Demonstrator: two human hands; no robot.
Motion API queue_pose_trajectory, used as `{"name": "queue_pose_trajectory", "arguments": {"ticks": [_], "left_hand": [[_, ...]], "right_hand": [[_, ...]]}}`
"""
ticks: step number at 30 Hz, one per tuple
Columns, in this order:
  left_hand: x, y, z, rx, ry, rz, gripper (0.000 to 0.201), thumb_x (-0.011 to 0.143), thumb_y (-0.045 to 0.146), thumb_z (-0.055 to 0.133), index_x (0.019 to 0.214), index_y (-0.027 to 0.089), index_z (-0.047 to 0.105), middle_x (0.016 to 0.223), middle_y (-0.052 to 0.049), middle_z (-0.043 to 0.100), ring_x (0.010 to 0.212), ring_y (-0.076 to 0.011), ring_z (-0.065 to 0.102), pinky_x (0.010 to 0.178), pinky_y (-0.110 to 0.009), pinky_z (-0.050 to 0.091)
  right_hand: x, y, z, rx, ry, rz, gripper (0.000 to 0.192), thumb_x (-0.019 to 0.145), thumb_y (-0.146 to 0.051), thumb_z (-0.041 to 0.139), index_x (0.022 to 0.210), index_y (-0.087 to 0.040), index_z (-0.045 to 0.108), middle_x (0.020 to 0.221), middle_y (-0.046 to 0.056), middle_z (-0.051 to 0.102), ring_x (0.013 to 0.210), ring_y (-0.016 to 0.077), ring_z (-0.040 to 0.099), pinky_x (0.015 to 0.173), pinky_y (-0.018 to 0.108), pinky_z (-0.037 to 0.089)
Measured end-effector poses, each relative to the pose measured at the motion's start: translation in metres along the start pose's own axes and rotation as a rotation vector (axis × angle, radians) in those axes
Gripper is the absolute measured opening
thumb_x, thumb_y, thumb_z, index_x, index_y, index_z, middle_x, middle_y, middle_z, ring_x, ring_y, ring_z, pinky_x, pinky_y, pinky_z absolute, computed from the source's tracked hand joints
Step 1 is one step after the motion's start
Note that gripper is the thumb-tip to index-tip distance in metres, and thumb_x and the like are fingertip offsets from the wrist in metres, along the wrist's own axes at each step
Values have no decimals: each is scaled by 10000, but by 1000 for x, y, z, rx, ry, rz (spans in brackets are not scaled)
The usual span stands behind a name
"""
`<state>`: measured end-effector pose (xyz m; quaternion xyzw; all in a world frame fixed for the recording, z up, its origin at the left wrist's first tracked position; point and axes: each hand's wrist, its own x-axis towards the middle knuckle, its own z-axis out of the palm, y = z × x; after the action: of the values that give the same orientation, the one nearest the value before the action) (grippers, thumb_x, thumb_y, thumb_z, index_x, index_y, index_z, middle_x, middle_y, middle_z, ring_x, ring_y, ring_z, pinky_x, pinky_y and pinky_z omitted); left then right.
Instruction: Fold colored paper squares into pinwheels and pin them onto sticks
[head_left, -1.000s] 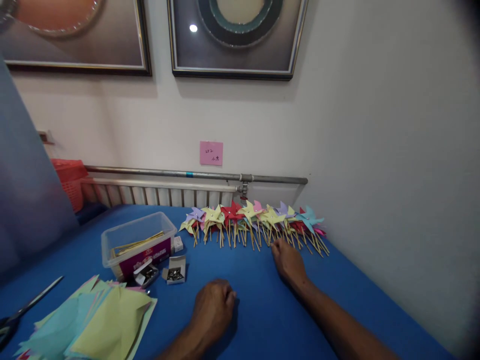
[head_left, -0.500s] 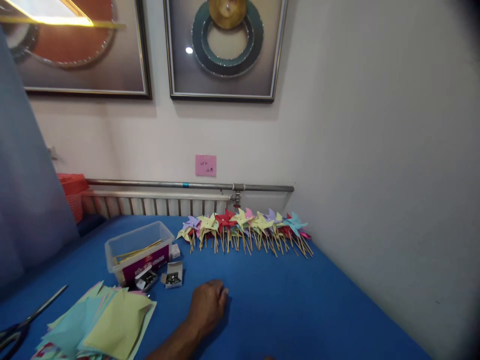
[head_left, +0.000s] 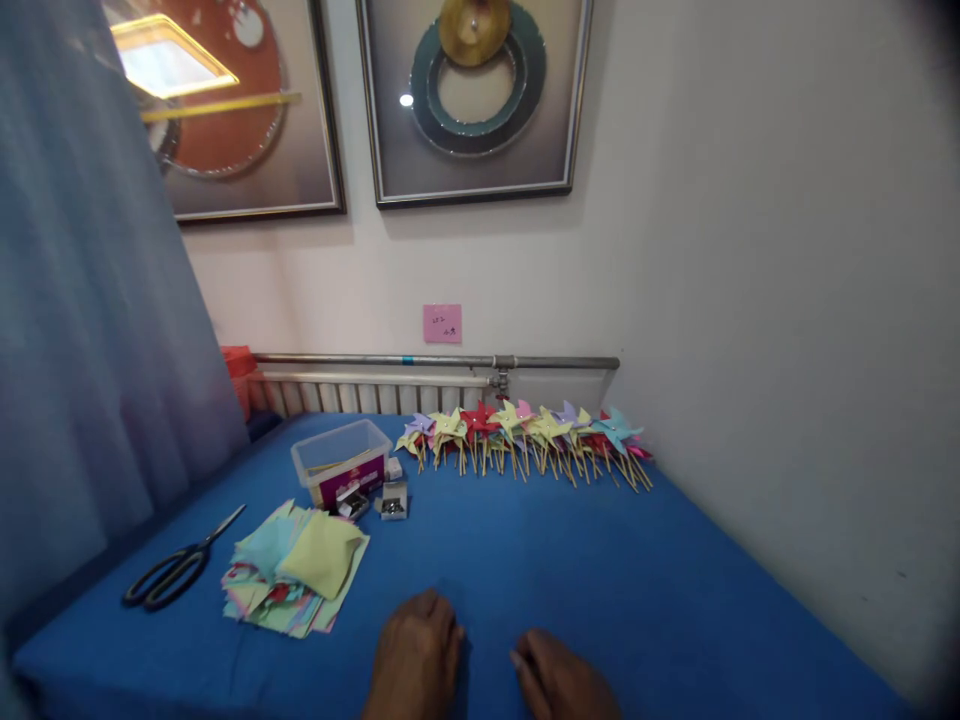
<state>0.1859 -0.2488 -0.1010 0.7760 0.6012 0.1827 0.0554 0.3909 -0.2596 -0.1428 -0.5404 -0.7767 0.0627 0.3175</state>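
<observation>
My left hand (head_left: 417, 655) rests palm down on the blue table cover (head_left: 570, 570) near the front edge, fingers loosely together, holding nothing. My right hand (head_left: 559, 682) lies just to its right, also flat on the cover and empty. A row of several paper pinwheels (head_left: 525, 438) on wooden sticks lies at the far edge by the wall, well beyond both hands. A stack of coloured paper squares (head_left: 296, 570) sits to the left of my left hand.
Black-handled scissors (head_left: 176, 565) lie at the left. A clear plastic box (head_left: 341, 463) of sticks stands behind the paper, with small open boxes of pins (head_left: 391, 500) beside it. A wall runs along the right, a radiator pipe (head_left: 435, 360) at the back, a curtain (head_left: 90, 330) at the left.
My right hand has drawn back from the pinwheel row to the front edge beside my left hand. The view has pulled back, showing the scissors and more of the table.
</observation>
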Motion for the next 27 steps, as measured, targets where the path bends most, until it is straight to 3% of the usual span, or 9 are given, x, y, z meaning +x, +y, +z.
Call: {"name": "queue_pose_trajectory", "arguments": {"ticks": [3, 7, 13, 16, 20, 24, 27], "left_hand": [[-31, -21, 6, -15, 124, -25, 241, 939, 211, 418, 837, 198, 636, 912, -97, 662, 864, -216, 616, 775, -322, 436], [-53, -53, 7, -29, 278, -12, 247, 956, 208, 400, 848, 212, 622, 922, -87, 656, 867, -195, 605, 809, -307, 452], [-51, -116, -37, 218, 589, -208, 216, 948, 238, 438, 884, 200, 641, 942, -78, 667, 905, -223, 594, 849, -348, 438], [-39, -133, -60, 377, 619, -320, 223, 930, 302, 481, 953, 177, 664, 1048, -101, 672, 979, -263, 579, 859, -383, 417], [-18, -134, -73, 492, 585, -422, 374, 885, 393, 538, 1144, 140, 631, 1277, -149, 602, 1164, -318, 503, 925, -435, 360], [-4, -132, -72, 491, 468, -524, 333, 846, 404, 562, 1011, 134, 666, 1224, -172, 617, 1156, -338, 498, 940, -467, 318], [0, -136, -71, 463, 464, -572, 276, 852, 360, 538, 956, 144, 675, 1163, -160, 636, 1111, -327, 517, 917, -456, 315]], "right_hand": [[-1, -10, -6, -32, -12, 27, 241, 961, -320, 430, 754, -248, 529, 687, 14, 685, 577, 162, 642, 559, 258, 398], [-6, -18, -10, -33, -9, 52, 245, 960, -337, 429, 755, -248, 529, 688, 16, 678, 582, 165, 634, 570, 269, 403], [-10, -20, -13, -8, 35, 26, 283, 984, -376, 382, 780, -246, 530, 702, 13, 667, 600, 162, 639, 584, 275, 430], [-10, -20, -14, -20, 43, 19, 294, 993, -382, 373, 784, -247, 530, 706, 7, 667, 600, 163, 646, 574, 276, 434], [-10, -20, -14, -25, 65, -5, 289, 995, -378, 376, 789, -247, 531, 695, 1, 664, 582, 159, 646, 550, 270, 433], [-10, -19, -13, -31, 94, -18, 302, 996, -384, 368, 783, -248, 534, 673, -4, 659, 558, 156, 641, 536, 266, 435], [-10, -20, -12, -27, 99, -22, 310, 994, -388, 370, 768, -247, 529, 659, -8, 654, 547, 153, 639, 533, 263, 439]]}}
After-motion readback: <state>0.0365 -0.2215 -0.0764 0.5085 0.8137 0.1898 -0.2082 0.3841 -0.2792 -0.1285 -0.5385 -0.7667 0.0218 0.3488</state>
